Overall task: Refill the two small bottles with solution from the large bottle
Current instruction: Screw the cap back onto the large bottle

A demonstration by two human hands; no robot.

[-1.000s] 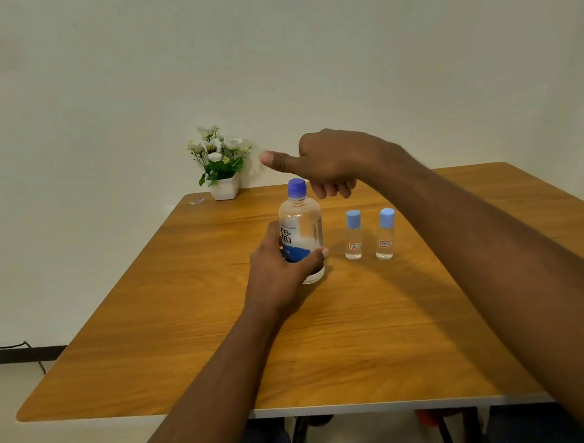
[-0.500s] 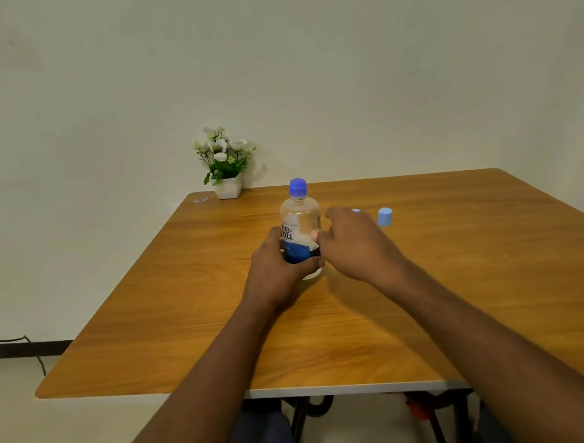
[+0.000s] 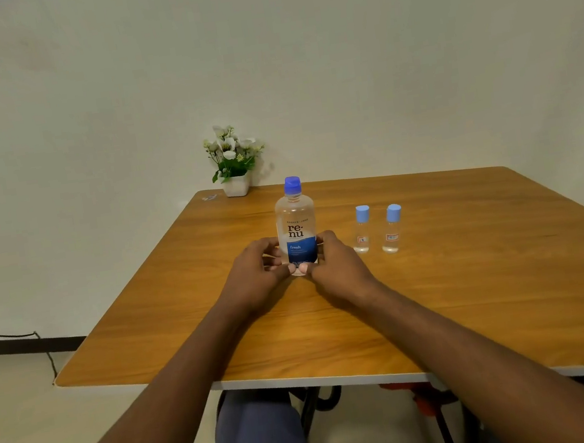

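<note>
Head view: your right hand point(image 3: 334, 266) has come down from above the bottles to join your left hand point(image 3: 257, 277) at the base of the large bottle point(image 3: 296, 226). The fingers point(image 3: 268, 249) of both curl round it, thumbs meeting in front. It stands upright on the bench point(image 3: 477, 270), label now facing you, cap point(image 3: 292, 185) on. The inner small bottle point(image 3: 362, 230) and outer small bottle point(image 3: 391, 230) stand capped just to its right, untouched. Pouring hasn't begun; I judge uncapping comes first
</note>
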